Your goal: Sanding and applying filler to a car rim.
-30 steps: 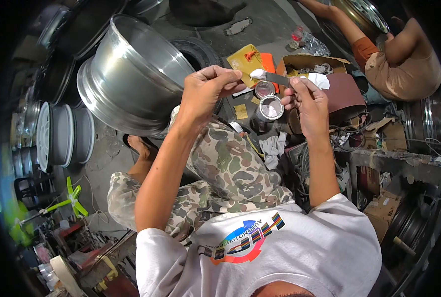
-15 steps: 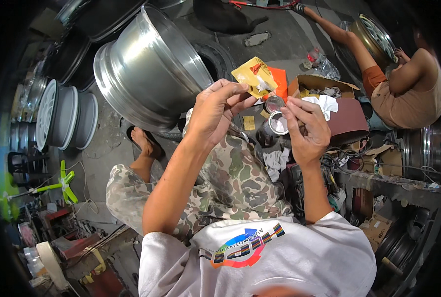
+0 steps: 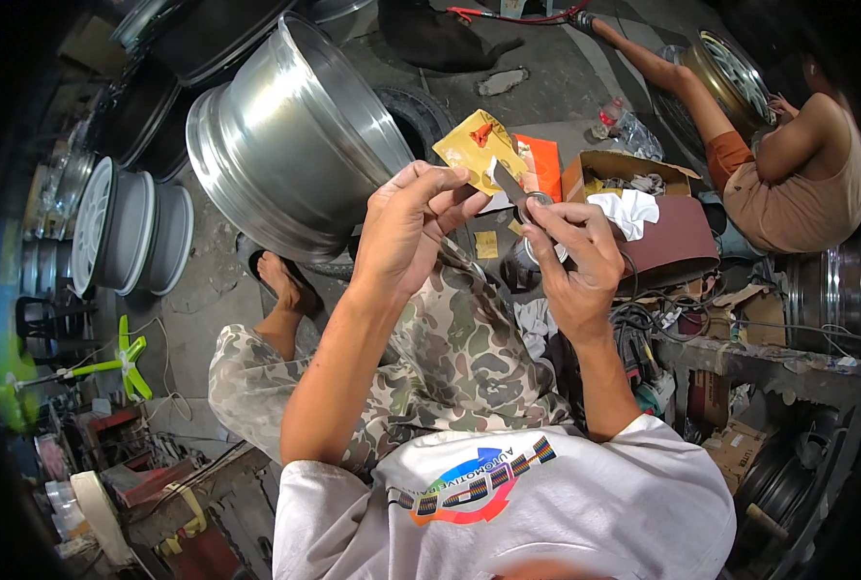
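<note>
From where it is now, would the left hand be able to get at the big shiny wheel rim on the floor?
Probably yes. The left hand is raised at a small strip, and the wheel rim lies just beyond and to its left, with nothing between them. It would likely have to let go of the strip first.

I note a bare metal wheel rim (image 3: 290, 145), brushed and semi-glossy. My camouflage trousers (image 3: 450, 358) are matt woven cloth. The box (image 3: 624, 169) is dull cardboard; the rag (image 3: 633, 211) in it, soft white cloth.
</note>
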Demonstrator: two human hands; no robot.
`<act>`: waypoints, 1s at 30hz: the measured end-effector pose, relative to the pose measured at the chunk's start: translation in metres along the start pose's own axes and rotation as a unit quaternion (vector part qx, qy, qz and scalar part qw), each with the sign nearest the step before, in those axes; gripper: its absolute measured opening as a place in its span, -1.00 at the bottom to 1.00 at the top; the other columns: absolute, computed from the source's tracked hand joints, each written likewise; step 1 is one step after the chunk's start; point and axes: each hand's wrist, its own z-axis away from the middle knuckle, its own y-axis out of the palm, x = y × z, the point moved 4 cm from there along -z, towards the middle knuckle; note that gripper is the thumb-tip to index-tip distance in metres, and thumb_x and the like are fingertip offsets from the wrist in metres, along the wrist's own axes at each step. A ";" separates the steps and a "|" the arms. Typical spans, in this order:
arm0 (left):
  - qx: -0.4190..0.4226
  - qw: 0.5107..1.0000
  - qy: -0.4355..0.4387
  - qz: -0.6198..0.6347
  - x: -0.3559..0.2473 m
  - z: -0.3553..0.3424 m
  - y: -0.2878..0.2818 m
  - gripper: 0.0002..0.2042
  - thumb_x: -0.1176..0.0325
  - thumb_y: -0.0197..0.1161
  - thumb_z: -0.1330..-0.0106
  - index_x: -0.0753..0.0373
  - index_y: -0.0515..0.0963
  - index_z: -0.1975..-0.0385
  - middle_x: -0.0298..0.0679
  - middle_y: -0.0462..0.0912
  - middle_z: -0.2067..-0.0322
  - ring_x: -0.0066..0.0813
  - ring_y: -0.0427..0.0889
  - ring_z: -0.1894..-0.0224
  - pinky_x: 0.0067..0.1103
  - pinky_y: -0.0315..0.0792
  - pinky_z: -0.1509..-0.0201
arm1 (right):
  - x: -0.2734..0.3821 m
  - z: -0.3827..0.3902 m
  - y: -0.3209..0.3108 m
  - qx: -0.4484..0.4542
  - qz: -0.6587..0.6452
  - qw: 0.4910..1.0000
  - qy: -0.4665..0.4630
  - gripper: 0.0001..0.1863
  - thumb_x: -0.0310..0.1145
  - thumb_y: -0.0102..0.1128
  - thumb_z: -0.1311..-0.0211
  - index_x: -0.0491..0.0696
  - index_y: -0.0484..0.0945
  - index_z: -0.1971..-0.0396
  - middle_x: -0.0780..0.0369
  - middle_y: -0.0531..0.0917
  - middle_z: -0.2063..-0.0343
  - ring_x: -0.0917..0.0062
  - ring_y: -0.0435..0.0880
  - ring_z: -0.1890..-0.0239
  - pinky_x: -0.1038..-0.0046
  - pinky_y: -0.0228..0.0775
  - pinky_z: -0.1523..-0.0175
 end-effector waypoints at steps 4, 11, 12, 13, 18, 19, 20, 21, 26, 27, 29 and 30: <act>0.000 1.000 0.013 -0.009 0.001 -0.003 -0.008 -0.90 0.49 0.26 -0.28 0.35 0.49 0.39 -0.10 0.65 0.29 -0.41 0.69 0.22 -0.53 0.64 0.03 | -0.002 0.003 0.003 0.051 -0.031 0.997 0.051 -0.66 -0.67 0.34 -0.12 -0.12 0.70 0.08 0.23 0.60 0.29 0.58 0.58 0.30 0.57 0.44 0.22; -0.009 0.999 0.025 -0.040 -0.003 -0.004 -0.019 -0.93 0.51 0.25 -0.28 0.35 0.52 0.39 -0.16 0.64 0.29 -0.48 0.69 0.20 -0.59 0.64 0.04 | -0.006 0.004 -0.010 0.064 -0.009 0.998 0.025 -0.68 -0.67 0.33 -0.11 -0.10 0.71 0.11 0.23 0.60 0.33 0.58 0.61 0.34 0.54 0.47 0.27; -0.009 0.998 0.029 -0.051 -0.004 -0.004 -0.020 -0.94 0.51 0.26 -0.27 0.34 0.52 0.39 -0.16 0.64 0.29 -0.48 0.69 0.22 -0.59 0.64 0.05 | -0.007 0.003 -0.013 0.054 -0.020 0.998 0.037 -0.71 -0.65 0.31 -0.14 -0.12 0.70 0.11 0.23 0.61 0.35 0.60 0.61 0.35 0.56 0.46 0.28; -0.010 0.998 0.030 -0.050 -0.005 -0.004 -0.021 -0.94 0.51 0.26 -0.27 0.34 0.52 0.39 -0.16 0.64 0.29 -0.48 0.69 0.22 -0.59 0.64 0.05 | -0.007 0.002 -0.015 0.044 -0.032 0.997 0.048 -0.74 -0.63 0.29 -0.18 -0.14 0.69 0.11 0.22 0.62 0.37 0.62 0.61 0.36 0.58 0.46 0.28; 0.053 0.995 0.045 -0.066 -0.009 0.000 -0.019 -0.95 0.54 0.28 -0.27 0.32 0.55 0.41 -0.19 0.65 0.36 -0.63 0.65 0.40 -0.61 0.64 0.11 | -0.017 0.002 -0.004 0.017 -0.136 0.973 0.183 -0.80 -0.53 0.24 -0.30 -0.20 0.66 0.11 0.24 0.64 0.38 0.67 0.58 0.40 0.62 0.44 0.30; 0.052 0.995 0.047 -0.065 -0.009 0.001 -0.017 -0.95 0.54 0.28 -0.27 0.32 0.55 0.41 -0.19 0.65 0.36 -0.63 0.65 0.40 -0.61 0.64 0.11 | -0.020 0.003 -0.001 0.012 -0.169 0.961 0.219 -0.80 -0.49 0.23 -0.32 -0.20 0.66 0.10 0.26 0.65 0.37 0.68 0.58 0.42 0.63 0.44 0.31; 0.046 0.994 0.059 -0.077 -0.011 0.002 -0.013 -0.94 0.54 0.28 -0.28 0.33 0.55 0.42 -0.19 0.65 0.37 -0.65 0.63 0.42 -0.61 0.64 0.13 | -0.022 0.003 0.000 0.014 -0.170 0.961 0.218 -0.80 -0.49 0.23 -0.32 -0.20 0.66 0.10 0.26 0.65 0.37 0.68 0.58 0.42 0.63 0.44 0.31; 0.039 0.993 0.071 -0.089 -0.012 0.003 -0.012 -0.93 0.55 0.27 -0.29 0.34 0.55 0.43 -0.20 0.65 0.38 -0.68 0.61 0.44 -0.61 0.64 0.14 | -0.023 0.005 0.002 0.030 -0.194 0.953 0.233 -0.80 -0.47 0.23 -0.33 -0.20 0.66 0.10 0.26 0.65 0.36 0.69 0.58 0.42 0.64 0.43 0.32; 0.050 0.988 0.083 -0.122 -0.015 0.005 -0.014 -0.93 0.54 0.26 -0.30 0.37 0.56 0.43 -0.19 0.65 0.35 -0.57 0.67 0.35 -0.58 0.67 0.12 | -0.028 0.005 0.009 0.078 -0.245 0.937 0.237 -0.79 -0.47 0.23 -0.34 -0.21 0.66 0.10 0.26 0.64 0.37 0.71 0.57 0.43 0.66 0.40 0.34; 0.052 0.985 0.090 -0.139 -0.016 0.005 -0.014 -0.93 0.54 0.26 -0.31 0.37 0.56 0.42 -0.18 0.65 0.33 -0.53 0.70 0.31 -0.57 0.68 0.10 | -0.028 0.005 0.011 0.090 -0.243 0.935 0.242 -0.79 -0.47 0.23 -0.34 -0.22 0.66 0.10 0.26 0.64 0.38 0.71 0.56 0.44 0.67 0.39 0.35; 0.054 0.982 0.094 -0.158 -0.015 0.005 -0.017 -0.93 0.53 0.26 -0.31 0.37 0.57 0.41 -0.18 0.65 0.32 -0.50 0.71 0.29 -0.56 0.68 0.08 | -0.026 0.005 0.012 0.105 -0.243 0.933 0.244 -0.79 -0.48 0.22 -0.34 -0.23 0.66 0.10 0.26 0.64 0.38 0.72 0.56 0.44 0.67 0.39 0.36; 0.059 0.978 0.093 -0.177 -0.014 0.004 -0.019 -0.93 0.52 0.26 -0.31 0.38 0.57 0.40 -0.18 0.66 0.31 -0.47 0.72 0.26 -0.55 0.69 0.06 | -0.025 0.005 0.011 0.112 -0.240 0.933 0.243 -0.80 -0.48 0.22 -0.34 -0.23 0.66 0.11 0.27 0.64 0.39 0.72 0.56 0.44 0.67 0.38 0.36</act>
